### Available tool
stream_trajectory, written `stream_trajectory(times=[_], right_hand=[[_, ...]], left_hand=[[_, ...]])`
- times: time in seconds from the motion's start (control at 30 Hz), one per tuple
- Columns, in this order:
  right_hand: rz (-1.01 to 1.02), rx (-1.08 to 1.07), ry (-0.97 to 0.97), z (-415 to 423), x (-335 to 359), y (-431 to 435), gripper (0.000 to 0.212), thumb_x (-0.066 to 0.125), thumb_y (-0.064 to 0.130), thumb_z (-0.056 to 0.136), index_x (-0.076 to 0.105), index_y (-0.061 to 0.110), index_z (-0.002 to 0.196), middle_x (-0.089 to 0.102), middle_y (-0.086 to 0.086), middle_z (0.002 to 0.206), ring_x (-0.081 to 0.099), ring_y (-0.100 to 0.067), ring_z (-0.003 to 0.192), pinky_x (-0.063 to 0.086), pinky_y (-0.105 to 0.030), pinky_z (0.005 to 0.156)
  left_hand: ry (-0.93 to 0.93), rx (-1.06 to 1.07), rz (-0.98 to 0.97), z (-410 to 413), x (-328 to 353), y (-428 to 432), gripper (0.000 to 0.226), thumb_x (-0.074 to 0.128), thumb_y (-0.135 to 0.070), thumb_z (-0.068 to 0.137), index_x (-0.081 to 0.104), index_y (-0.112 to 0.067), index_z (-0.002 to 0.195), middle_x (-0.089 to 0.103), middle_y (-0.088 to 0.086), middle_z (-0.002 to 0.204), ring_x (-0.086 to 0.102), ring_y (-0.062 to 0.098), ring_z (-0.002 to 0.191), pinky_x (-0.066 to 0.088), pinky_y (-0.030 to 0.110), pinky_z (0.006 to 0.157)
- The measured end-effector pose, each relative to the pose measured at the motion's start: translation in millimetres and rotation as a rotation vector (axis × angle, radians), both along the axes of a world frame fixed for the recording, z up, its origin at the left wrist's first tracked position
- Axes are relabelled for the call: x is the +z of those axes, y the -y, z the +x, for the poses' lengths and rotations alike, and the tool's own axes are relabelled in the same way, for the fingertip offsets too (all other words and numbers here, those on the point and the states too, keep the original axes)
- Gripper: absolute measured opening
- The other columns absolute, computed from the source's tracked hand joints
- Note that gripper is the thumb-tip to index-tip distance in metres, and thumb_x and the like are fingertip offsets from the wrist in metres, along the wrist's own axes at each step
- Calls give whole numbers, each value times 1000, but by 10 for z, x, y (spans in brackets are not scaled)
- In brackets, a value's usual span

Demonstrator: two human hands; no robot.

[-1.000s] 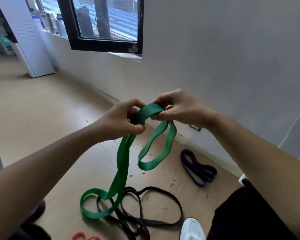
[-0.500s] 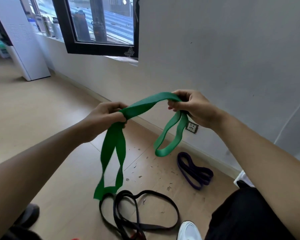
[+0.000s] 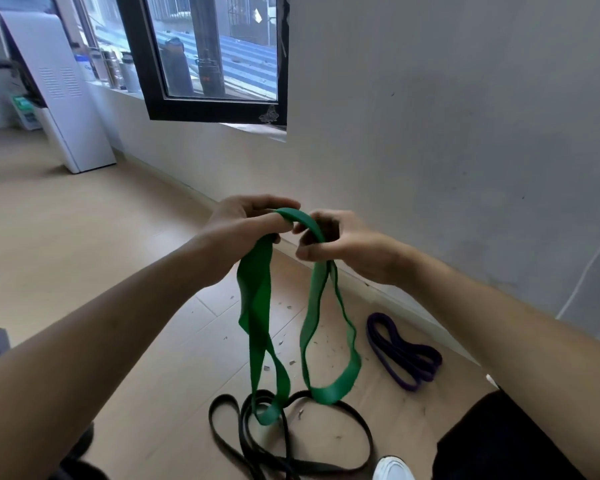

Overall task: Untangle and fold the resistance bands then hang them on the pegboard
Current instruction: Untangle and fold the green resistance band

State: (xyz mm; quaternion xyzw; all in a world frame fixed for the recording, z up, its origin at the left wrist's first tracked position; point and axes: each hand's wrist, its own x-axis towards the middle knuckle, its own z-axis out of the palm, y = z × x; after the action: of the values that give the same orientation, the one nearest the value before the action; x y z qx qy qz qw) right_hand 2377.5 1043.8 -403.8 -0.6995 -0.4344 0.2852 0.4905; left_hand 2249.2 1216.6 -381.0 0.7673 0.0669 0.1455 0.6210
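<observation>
A wide green resistance band [image 3: 257, 306] hangs in front of me in two long loops. My left hand [image 3: 243, 226] grips its top at the left, and my right hand [image 3: 340, 244] pinches the same top fold just to the right, the two hands nearly touching. The left loop's lower end dangles over a thin black band [image 3: 291, 455] that lies coiled on the floor. A purple band [image 3: 402, 355] lies folded on the floor by the wall, to the right. No pegboard is in view.
Wooden floor [image 3: 84, 237] with small scraps of debris under the bands. A grey wall [image 3: 430, 133] runs along the right, with a black-framed window [image 3: 215, 64] at the top. A white cabinet [image 3: 66, 98] stands far left. My white shoe [image 3: 392, 469] is at the bottom edge.
My hands, apart with the band stretched between them, have come together again. The green band now hangs in two longer loops, off the floor.
</observation>
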Motion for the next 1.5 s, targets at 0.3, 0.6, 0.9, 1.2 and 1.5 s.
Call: stream_trajectory(times=[0.3,0.6,0.9,1.2,1.5], right_hand=[[5,39,-60,53,280,125,40,66,20,92,61,4,128,66,-9,95,67,-25,85,60,-40,89],[-73,187,-194,59,221,171,31,59,27,96,59,4,117,58,2,80,57,-14,72,57,-34,86],[-60,36,374,-103,196,41,40,85,16,80,65,12,114,69,-5,94,68,-22,86,59,-43,82],[110,34,104,21,331,203,32,75,8,84,67,-2,114,73,-9,98,71,-16,84,60,-25,78],[28,97,-146,204,236,317,31,67,8,93,60,0,121,65,1,93,63,-12,85,54,-29,88]], left_hand=[[15,-36,241,-40,36,-70,26,55,-9,100,73,-23,112,74,6,99,69,20,82,53,38,87],[-161,-277,105,-116,2,-129,41,68,-25,84,69,-12,123,72,9,96,67,23,83,57,33,78],[-18,-201,182,-60,-42,-28,60,77,9,79,58,-18,129,73,17,97,70,30,83,60,36,77],[-58,-238,279,-41,-197,25,25,71,-7,85,66,-8,110,62,27,93,68,37,88,60,45,83],[-27,-228,-42,-73,-25,-47,38,72,-11,74,74,-18,112,68,-1,80,63,15,73,56,24,69]])
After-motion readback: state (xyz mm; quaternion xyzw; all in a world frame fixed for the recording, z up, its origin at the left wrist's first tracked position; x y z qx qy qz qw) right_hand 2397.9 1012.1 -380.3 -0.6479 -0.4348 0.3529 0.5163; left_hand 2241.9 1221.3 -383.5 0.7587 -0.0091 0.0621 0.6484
